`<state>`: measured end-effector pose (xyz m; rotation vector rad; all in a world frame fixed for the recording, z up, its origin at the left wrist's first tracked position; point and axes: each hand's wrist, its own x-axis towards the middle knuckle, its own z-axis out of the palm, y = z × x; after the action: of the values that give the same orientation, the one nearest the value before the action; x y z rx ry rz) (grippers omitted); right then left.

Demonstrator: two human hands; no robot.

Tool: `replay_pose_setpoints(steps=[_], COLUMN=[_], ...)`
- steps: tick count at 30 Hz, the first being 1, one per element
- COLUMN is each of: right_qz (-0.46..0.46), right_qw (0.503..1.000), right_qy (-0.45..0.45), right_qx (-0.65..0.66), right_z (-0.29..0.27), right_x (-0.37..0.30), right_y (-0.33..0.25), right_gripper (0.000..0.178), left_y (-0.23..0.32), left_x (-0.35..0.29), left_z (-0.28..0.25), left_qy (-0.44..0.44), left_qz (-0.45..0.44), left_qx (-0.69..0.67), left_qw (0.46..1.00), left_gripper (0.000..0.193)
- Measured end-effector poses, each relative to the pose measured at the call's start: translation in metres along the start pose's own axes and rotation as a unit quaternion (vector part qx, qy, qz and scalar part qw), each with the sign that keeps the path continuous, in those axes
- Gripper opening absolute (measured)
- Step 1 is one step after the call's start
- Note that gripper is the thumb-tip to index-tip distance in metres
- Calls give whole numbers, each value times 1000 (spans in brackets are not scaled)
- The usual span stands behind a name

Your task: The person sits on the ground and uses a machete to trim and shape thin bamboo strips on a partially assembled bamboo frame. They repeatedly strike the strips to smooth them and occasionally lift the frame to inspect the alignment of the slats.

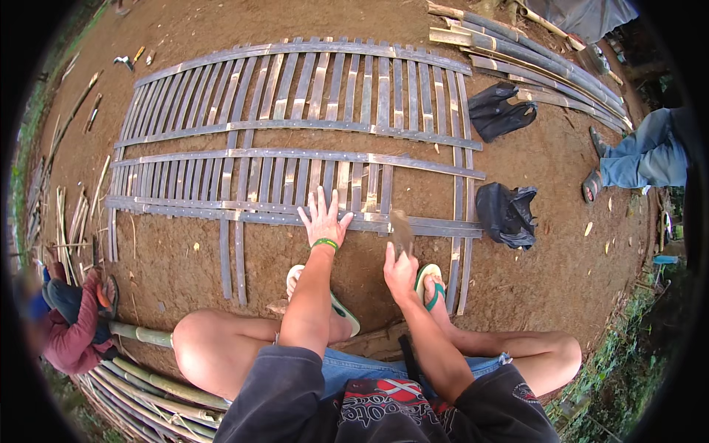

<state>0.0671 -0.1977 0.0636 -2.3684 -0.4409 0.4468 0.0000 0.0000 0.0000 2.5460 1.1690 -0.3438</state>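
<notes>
My left hand (322,224) lies with its fingers spread over the near rail and slat ends of a dark bamboo slat panel (251,177). A yellow-green band circles that wrist. Just to its right, my right hand (401,274) is closed round a short, broad brown tool (402,233), blurred so that I cannot tell its kind. The tool points away from me, over the same near rail (436,227). Pale dots run along the rails. Upright slats fill the panel's left and middle, and bare soil shows between the rails to the right of them.
A second slatted panel (295,85) lies beyond. Black plastic bags (507,214) sit at the right, near split bamboo poles (546,70). One person (74,317) crouches at left by more poles (148,384); another person's legs (642,162) are at right. Tools (125,62) lie far left.
</notes>
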Motion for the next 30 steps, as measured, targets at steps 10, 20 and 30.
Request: replay_pose_setpoints(steps=[10, 20, 30], right_qz=[-80, -126, -85], right_qw=[995, 991, 996], right_qy=[47, 33, 4], right_qx=[43, 8, 1], right_z=[-9, -24, -32], right_x=[8, 4, 2], right_y=[-21, -21, -37], right_gripper=[34, 36, 28], left_y=[-3, -4, -18], left_x=[12, 1, 1], left_z=[-2, -1, 1], left_qy=[37, 16, 27], left_qz=[12, 8, 3], left_qx=[-11, -20, -14], left_qw=[999, 1000, 1000], left_gripper=[81, 80, 80])
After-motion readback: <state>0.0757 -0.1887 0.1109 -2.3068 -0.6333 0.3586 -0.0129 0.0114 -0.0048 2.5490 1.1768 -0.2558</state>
